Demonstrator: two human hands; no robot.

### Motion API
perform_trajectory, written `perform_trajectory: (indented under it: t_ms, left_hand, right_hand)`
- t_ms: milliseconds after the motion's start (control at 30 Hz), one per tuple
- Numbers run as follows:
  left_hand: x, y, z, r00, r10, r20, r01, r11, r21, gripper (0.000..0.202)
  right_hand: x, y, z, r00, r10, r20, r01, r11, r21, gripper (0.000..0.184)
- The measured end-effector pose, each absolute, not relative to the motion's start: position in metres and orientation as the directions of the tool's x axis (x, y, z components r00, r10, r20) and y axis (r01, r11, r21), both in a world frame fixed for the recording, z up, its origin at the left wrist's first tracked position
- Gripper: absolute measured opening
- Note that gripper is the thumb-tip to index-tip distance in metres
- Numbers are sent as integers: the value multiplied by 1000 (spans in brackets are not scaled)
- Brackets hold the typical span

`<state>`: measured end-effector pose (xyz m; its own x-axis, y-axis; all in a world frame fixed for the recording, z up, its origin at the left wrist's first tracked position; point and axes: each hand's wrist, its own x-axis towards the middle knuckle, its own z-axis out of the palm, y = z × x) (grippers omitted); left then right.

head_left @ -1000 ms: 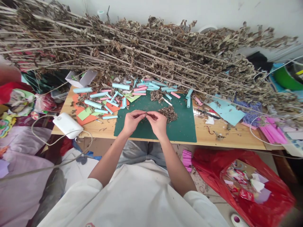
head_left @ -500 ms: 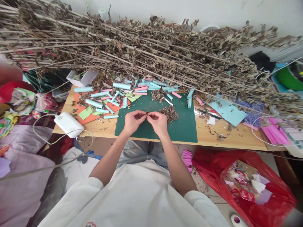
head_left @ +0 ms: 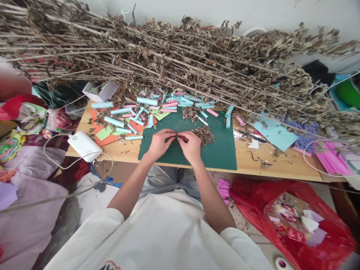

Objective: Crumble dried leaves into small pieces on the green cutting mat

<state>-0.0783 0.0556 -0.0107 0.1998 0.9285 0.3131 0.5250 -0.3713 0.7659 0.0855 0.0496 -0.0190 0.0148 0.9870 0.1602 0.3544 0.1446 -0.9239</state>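
My left hand (head_left: 159,144) and my right hand (head_left: 191,145) meet over the green cutting mat (head_left: 222,152), fingertips pinched together on a small dried leafy bit (head_left: 176,136). A little heap of crumbled dry leaves (head_left: 204,134) lies on the mat just right of my right hand. Behind the mat are several rolled paper tubes (head_left: 146,101) in pale blue and pink, scattered among orange and green paper scraps. A big bundle of dried stalks (head_left: 180,63) stretches across the whole back of the wooden table (head_left: 281,165).
A white device (head_left: 84,146) with a cable sits at the table's left front corner. Light blue paper (head_left: 271,133) and a black pen (head_left: 250,135) lie to the right, pink strips (head_left: 333,162) farther right. A red plastic bag (head_left: 298,221) of scraps is below the table's right side.
The view has shifted slightly; my hands stay pinched together over the mat, working the same small dried bit with only slight finger movement.
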Motion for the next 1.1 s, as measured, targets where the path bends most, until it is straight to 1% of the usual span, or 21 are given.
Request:
perform_trajectory:
  t_ms: [67, 133, 233, 333, 400, 500, 567, 633, 700, 767, 833, 900, 933, 1000, 1100]
  left_hand:
    - [-78, 53, -13, 234, 913, 334, 542, -408, 735, 22]
    - [-80, 52, -14, 255, 898, 360, 551, -440, 709, 25]
    - [-86, 52, -18, 267, 889, 372, 554, -458, 695, 26]
    - [-88, 52, -21, 275, 890, 363, 561, -455, 692, 27]
    - [-87, 51, -20, 312, 873, 376, 546, -488, 681, 32]
    - [-87, 48, -15, 347, 848, 401, 506, -529, 681, 43]
    - [-89, 45, -10, 310, 866, 393, 492, -500, 712, 51]
    - [-94, 42, -7, 225, 896, 383, 509, -443, 738, 51]
    - [-99, 40, -7, 98, 919, 381, 582, -364, 728, 44]
    - [-101, 38, -9, -11, 930, 368, 675, -265, 689, 36]
    - [-96, 37, -12, -73, 944, 323, 731, -170, 661, 30]
    - [-87, 37, -15, -95, 957, 273, 727, -121, 676, 27]
    - [-81, 38, -15, -94, 961, 261, 704, -121, 700, 27]
    - [-72, 40, -15, -62, 961, 268, 641, -168, 749, 28]
    - [-69, 42, -13, -15, 949, 315, 615, -240, 751, 30]
  right_hand:
    - [85, 49, -22, -29, 984, 174, 356, 173, -918, 24]
    - [87, 49, -23, -21, 983, 184, 356, 179, -917, 26]
    - [93, 49, -22, 25, 979, 203, 411, 175, -895, 21]
    - [95, 50, -19, -16, 978, 209, 467, 192, -863, 19]
    - [94, 50, -19, -35, 980, 197, 453, 191, -871, 19]
    - [93, 50, -22, 9, 990, 143, 351, 131, -927, 19]
    - [95, 51, -23, 48, 993, 104, 298, 85, -951, 21]
    - [99, 54, -23, 66, 993, 93, 324, 67, -944, 24]
    - [101, 59, -20, 54, 993, 105, 409, 74, -909, 27]
    - [100, 65, -16, 15, 991, 135, 505, 109, -856, 33]
    - [96, 71, -12, -54, 983, 174, 587, 172, -791, 38]
    - [90, 77, -10, -139, 971, 194, 640, 237, -731, 41]
    - [88, 79, -9, -175, 966, 188, 645, 257, -719, 41]
    - [84, 83, -9, -202, 967, 159, 622, 252, -741, 41]
    - [84, 88, -9, -151, 979, 134, 600, 198, -775, 41]
